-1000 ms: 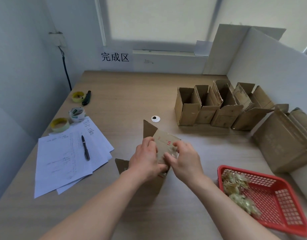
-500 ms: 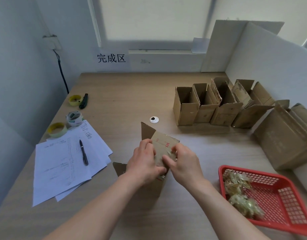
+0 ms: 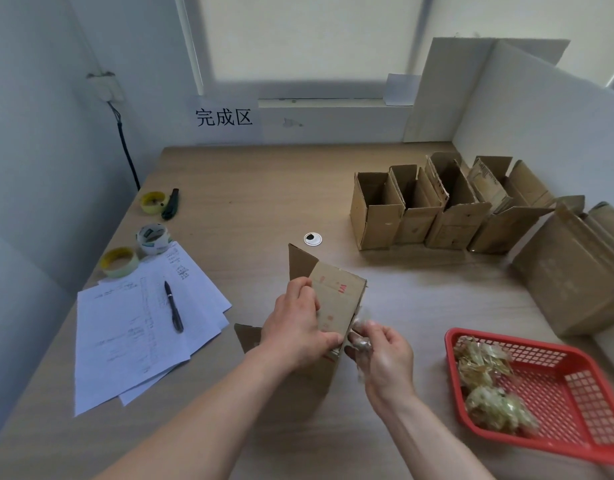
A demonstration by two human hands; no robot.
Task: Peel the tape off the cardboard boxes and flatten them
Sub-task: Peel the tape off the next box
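Observation:
A small cardboard box [image 3: 338, 294] with red print stands in the middle of the table, its flaps sticking out at the back and at the left. My left hand [image 3: 296, 323] grips it from the left, thumb on its near corner. Just to the right of the box, my right hand [image 3: 385, 355] pinches a crumpled strip of clear tape [image 3: 362, 327] that still reaches the box's right edge. A row of open cardboard boxes [image 3: 419, 209] stands at the back right. A bigger box [image 3: 572, 271] lies further right.
A red basket [image 3: 582, 441] with wads of peeled tape sits at the right front. Papers [image 3: 125, 327] with a pen [image 3: 174, 306] lie at the left, beside several tape rolls [image 3: 152, 237] and a cutter [image 3: 170, 204]. White boards wall the right side.
My right hand has come away from the box's top to its right side, pulling the tape strip off with it. The left hand keeps its hold on the box.

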